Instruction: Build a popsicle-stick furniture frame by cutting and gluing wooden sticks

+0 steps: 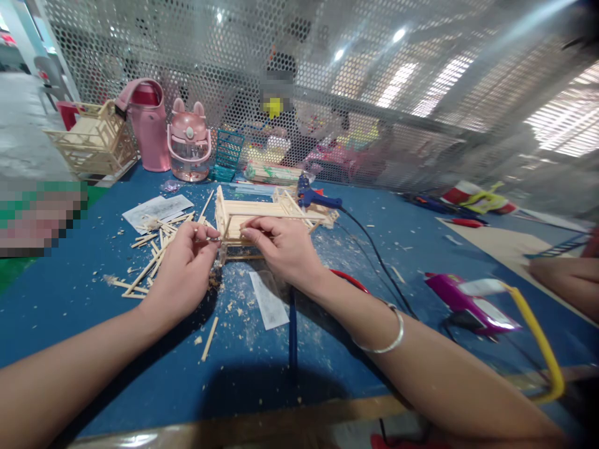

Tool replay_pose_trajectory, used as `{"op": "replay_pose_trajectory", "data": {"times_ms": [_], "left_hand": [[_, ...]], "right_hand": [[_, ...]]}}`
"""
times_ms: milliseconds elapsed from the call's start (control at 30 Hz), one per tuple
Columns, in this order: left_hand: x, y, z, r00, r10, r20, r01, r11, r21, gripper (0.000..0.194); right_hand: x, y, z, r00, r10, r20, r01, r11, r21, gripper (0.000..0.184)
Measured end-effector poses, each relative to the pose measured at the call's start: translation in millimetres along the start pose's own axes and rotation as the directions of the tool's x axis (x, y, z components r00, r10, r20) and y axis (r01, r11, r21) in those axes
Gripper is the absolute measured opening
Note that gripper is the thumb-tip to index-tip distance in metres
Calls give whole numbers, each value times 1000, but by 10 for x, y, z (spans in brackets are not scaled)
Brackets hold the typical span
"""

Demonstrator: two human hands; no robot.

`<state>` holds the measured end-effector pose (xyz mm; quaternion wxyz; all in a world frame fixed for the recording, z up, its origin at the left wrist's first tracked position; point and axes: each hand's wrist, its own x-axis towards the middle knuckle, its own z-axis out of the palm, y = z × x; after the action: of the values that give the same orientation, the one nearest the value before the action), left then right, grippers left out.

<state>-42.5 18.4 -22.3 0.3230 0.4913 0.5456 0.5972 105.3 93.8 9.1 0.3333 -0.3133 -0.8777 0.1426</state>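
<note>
A small model made of pale wooden sticks (pixel 255 207) stands on the blue table, between and behind my hands. At its left front corner my left hand (pixel 191 255) is closed in a pinch; whatever lies between the fingertips is too small to make out. Across the model's front, my right hand (pixel 281 243) is closed, thumb and forefinger pinched at its sticks. The hand hides part of the model's right front. Just behind the model's right end rests a blue glue gun (pixel 322 199).
Loose wooden sticks (pixel 156 259) are piled left of the model. Paper (pixel 269 299) and shavings lie in front. A purple tool (pixel 470 302) and a yellow-handled saw (pixel 538 337) sit right. Pink bottles (pixel 148 134) and another stick model (pixel 96 143) stand behind left. Another person's arm (pixel 566 280) shows right.
</note>
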Motion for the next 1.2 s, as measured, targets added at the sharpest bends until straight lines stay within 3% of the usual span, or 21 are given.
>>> {"op": "replay_pose_trajectory", "data": {"times_ms": [200, 333, 500, 600, 667, 733, 800, 900, 1000, 1100, 1200], "left_hand": [[-3, -19, 3, 1000, 5, 4, -5, 1000, -16, 14], [-30, 21, -14, 996, 13, -85, -8, 998, 62, 7], [-111, 186, -23, 975, 105, -196, -105, 994, 6, 12], [-195, 214, 7, 982, 181, -53, -177, 982, 73, 13], [-256, 177, 34, 971, 203, 126, -216, 971, 98, 32], [-305, 119, 51, 940, 201, 277, -235, 967, 96, 54], [-329, 72, 52, 918, 196, 345, -250, 961, 117, 63], [-319, 49, 39, 916, 174, 363, -245, 956, 160, 64], [-298, 55, 40, 918, 157, 364, -231, 958, 171, 65], [-303, 55, 51, 908, 163, 387, -256, 946, 201, 66], [-307, 76, 34, 911, 235, 339, -357, 862, 361, 68]], "right_hand": [[-7, 17, 3, 1000, -7, -11, 8, 999, 35, 16], [-14, 56, -12, 998, -47, -38, 49, 997, 53, 18], [-114, -12, -118, 974, -205, -97, 193, 974, -123, 20], [-211, -170, -218, 933, -298, -201, 257, 943, -210, 19], [-251, -283, -264, 949, -257, -181, 249, 966, -66, 16], [-257, -356, -277, 988, -155, -21, 156, 966, 206, 13], [-238, -366, -258, 982, -37, 186, -55, 885, 463, 11], [-205, -279, -192, 903, 87, 421, -381, 615, 690, 11], [-202, -179, -124, 836, 97, 539, -530, 395, 750, 18], [-212, -153, -94, 827, 86, 555, -543, 377, 750, 12], [-187, -153, -134, 878, 90, 470, -444, 516, 732, 6]]}}
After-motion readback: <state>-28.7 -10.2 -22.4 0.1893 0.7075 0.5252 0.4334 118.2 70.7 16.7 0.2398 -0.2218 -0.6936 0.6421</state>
